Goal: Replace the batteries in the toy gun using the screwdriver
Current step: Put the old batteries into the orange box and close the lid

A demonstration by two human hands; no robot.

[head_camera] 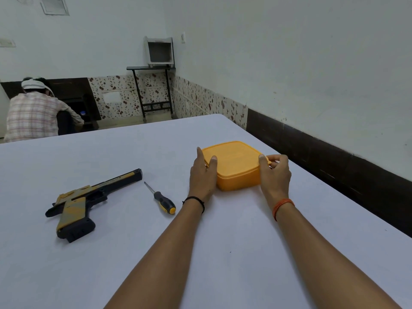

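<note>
**Both hands at the yellow box, gun and screwdriver lying apart**

The yellow lidded box [234,166] is hiding whatever it is holding; its lid is sitting closed, so nothing inside is showing. The left hand [202,175] is resting against the box's left side with fingers fairly straight, thumb lying on the lid's edge. The right hand [275,172] is curling around the right corner, fingertips pinching the lid's small tab; the fingers' undersides are lying out of sight.

The toy gun [89,201] is lying flat at about nine o'clock from the box, well apart. The screwdriver [160,198] is lying between gun and left wrist, touching neither. The white table [223,253] is running right to a dark wall band. At eleven o'clock, beyond the far edge, a person in a checked shirt [33,114] is crouching, facing away.
</note>
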